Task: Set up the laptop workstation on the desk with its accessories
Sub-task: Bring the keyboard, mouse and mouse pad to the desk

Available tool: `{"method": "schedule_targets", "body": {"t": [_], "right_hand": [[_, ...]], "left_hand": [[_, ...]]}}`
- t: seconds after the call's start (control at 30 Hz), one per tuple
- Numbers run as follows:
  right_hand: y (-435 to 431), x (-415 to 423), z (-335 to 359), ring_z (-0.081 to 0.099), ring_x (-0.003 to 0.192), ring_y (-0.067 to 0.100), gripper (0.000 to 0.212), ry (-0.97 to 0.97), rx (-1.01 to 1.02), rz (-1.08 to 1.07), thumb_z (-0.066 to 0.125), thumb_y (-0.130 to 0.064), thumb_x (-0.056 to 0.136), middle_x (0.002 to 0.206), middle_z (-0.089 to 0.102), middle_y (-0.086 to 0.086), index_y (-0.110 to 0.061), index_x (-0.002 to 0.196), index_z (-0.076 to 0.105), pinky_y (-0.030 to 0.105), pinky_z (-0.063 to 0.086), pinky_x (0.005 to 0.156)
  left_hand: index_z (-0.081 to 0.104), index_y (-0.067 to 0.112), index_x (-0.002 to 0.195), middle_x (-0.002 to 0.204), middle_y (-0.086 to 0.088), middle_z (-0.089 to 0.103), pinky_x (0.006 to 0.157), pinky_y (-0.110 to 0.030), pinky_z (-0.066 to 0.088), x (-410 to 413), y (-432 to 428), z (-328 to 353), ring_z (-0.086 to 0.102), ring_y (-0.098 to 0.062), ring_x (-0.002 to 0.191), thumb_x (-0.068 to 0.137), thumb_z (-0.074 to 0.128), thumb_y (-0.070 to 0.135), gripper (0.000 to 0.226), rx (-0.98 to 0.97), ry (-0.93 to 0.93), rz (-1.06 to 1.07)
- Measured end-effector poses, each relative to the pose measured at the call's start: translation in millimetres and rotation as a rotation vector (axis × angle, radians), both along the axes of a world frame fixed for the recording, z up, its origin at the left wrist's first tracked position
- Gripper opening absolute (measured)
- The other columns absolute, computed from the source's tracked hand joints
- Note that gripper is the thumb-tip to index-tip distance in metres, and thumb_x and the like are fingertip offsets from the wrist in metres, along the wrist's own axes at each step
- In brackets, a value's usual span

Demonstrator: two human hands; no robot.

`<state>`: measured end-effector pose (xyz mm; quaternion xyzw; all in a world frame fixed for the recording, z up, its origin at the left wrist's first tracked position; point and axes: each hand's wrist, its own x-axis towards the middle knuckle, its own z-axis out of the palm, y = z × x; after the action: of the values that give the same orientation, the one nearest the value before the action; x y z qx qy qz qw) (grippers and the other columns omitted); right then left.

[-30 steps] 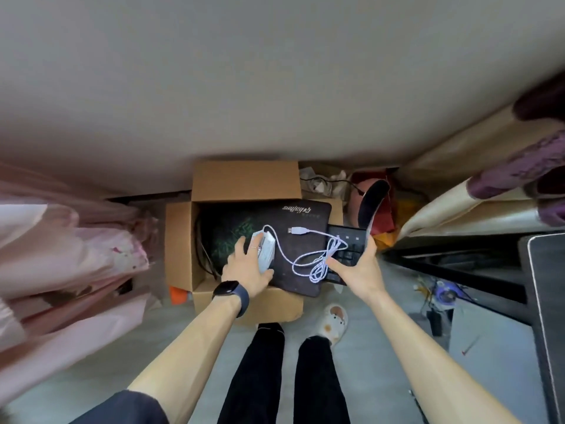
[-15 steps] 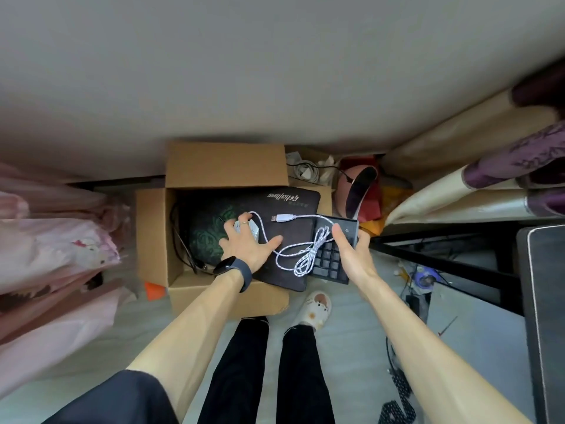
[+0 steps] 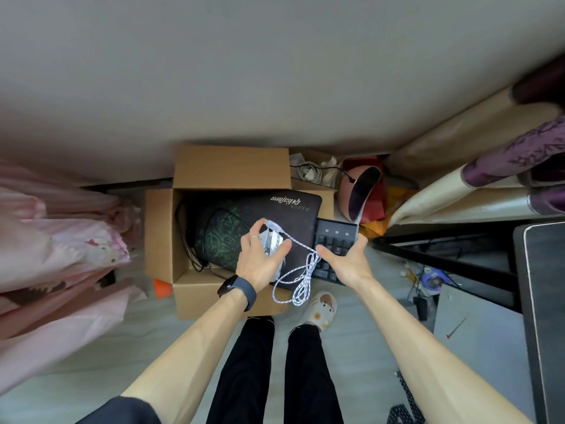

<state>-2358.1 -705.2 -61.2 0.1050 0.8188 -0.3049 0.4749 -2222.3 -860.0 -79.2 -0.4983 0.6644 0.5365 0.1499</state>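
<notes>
left hand [image 3: 260,264] grips the white mouse [image 3: 271,244] — cable [image 3: 301,280] dangling; right hand [image 3: 345,261] splayed, holding nothing, over the keyboard [image 3: 336,237].

Box [image 3: 159,234] top open; mouse pad [image 3: 293,215] & keyboard [image 3: 336,240] span it — free gap left, black cable [image 3: 186,240] there.

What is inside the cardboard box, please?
A dark mouse pad lies in the cardboard box, with a black cable at its left. Whatever lies beneath the pad is hidden.
</notes>
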Motion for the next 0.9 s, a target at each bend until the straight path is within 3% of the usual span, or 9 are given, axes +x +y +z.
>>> {"method": "schedule_targets", "body": {"t": [0.13, 0.27, 0.4, 0.53, 0.6, 0.77, 0.9], "right_hand": [[0, 6, -3, 0.056, 0.12, 0.026, 0.1, 0.061, -0.003, 0.037, 0.086, -0.042, 0.075, 0.136, 0.053, 0.001, -0.024, 0.145, 0.018, 0.034, 0.044, 0.092], [4, 8, -8, 0.057, 0.115, 0.023, 0.102, 0.075, -0.018, 0.048, 0.09, -0.033, 0.07, 0.13, 0.055, -0.001, -0.024, 0.144, 0.021, 0.033, 0.046, 0.089], [15, 0, -11, 0.058, 0.109, 0.019, 0.09, 0.014, -0.054, 0.038, 0.088, -0.016, 0.075, 0.118, 0.057, -0.007, -0.026, 0.138, 0.025, 0.028, 0.044, 0.084], [23, -5, -17, 0.061, 0.102, 0.015, 0.08, -0.026, -0.085, 0.023, 0.086, -0.009, 0.077, 0.107, 0.059, -0.014, -0.033, 0.125, 0.026, 0.025, 0.046, 0.08], [25, -7, -19, 0.062, 0.101, 0.015, 0.076, -0.033, -0.096, 0.021, 0.085, -0.009, 0.077, 0.109, 0.062, -0.01, -0.032, 0.123, 0.029, 0.025, 0.046, 0.076], [25, -8, -24, 0.061, 0.113, 0.024, 0.075, -0.035, -0.08, 0.012, 0.084, -0.018, 0.079, 0.124, 0.062, 0.001, -0.025, 0.134, 0.033, 0.036, 0.049, 0.093], [29, -11, -26, 0.061, 0.115, 0.024, 0.058, -0.061, -0.039, 0.013, 0.081, -0.028, 0.082, 0.13, 0.062, 0.003, -0.021, 0.126, 0.045, 0.038, 0.049, 0.097]], "left_hand": [[0.005, 0.046, 0.153, 0.162, 0.002, -0.002, 0.114, -0.052, 0.023, -21, 20, 9, 0.014, -0.041, 0.144, 0.07, 0.062, 0.081, 0.106, 0.014, -0.142, -0.043], [-0.01, 0.043, 0.154, 0.162, -0.007, -0.023, 0.112, -0.054, 0.025, -42, 36, 9, 0.009, -0.048, 0.143, 0.067, 0.065, 0.081, 0.121, -0.058, -0.249, -0.014], [-0.019, 0.043, 0.151, 0.162, -0.013, -0.021, 0.107, -0.056, 0.032, -43, 42, -4, 0.008, -0.05, 0.143, 0.063, 0.072, 0.076, 0.131, -0.135, -0.31, -0.09], [-0.023, 0.041, 0.151, 0.163, -0.015, -0.012, 0.099, -0.052, 0.042, -33, 40, -5, 0.012, -0.048, 0.143, 0.07, 0.068, 0.074, 0.126, -0.229, -0.343, -0.232], [-0.022, 0.04, 0.151, 0.163, -0.015, -0.01, 0.095, -0.051, 0.045, -31, 40, -4, 0.011, -0.047, 0.144, 0.074, 0.066, 0.071, 0.121, -0.255, -0.353, -0.26], [-0.022, 0.037, 0.152, 0.162, -0.018, -0.011, 0.095, -0.046, 0.042, -41, 44, -2, 0.017, -0.047, 0.14, 0.075, 0.071, 0.054, 0.122, -0.232, -0.389, -0.247], [-0.016, 0.042, 0.152, 0.161, -0.017, -0.004, 0.1, -0.047, 0.039, -33, 38, -2, 0.018, -0.047, 0.139, 0.074, 0.072, 0.043, 0.117, -0.2, -0.369, -0.236]]}}
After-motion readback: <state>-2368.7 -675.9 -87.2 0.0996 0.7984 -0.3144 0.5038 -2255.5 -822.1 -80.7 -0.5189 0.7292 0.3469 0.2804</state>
